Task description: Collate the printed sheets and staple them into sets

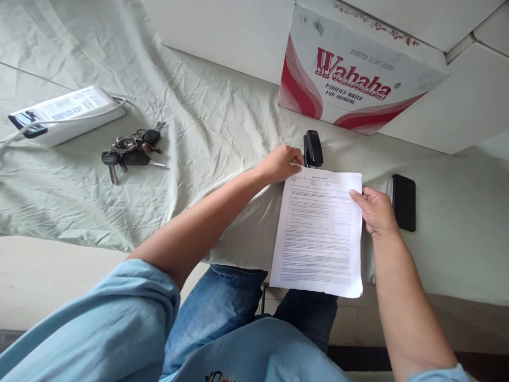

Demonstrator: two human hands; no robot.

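A white printed paper [318, 233], possibly several sheets, extends from the cloth-covered table over its front edge above my lap. My left hand [283, 163] pinches its top left corner between thumb and fingers. On the right edge, my right hand [374, 208] grips the paper, thumb on top and fingers underneath. A black stapler [314, 148] stands just beyond the paper's top edge, close to the fingers of my left hand. To the right of my right hand lies a black phone [404, 202].
A Wahaha water carton [353, 74] stands at the back against white panels. Over on the left are a bunch of keys [133, 150] and a white box-shaped device [71, 114] with a cable. A wrinkled pale cloth [210, 122] covers the table.
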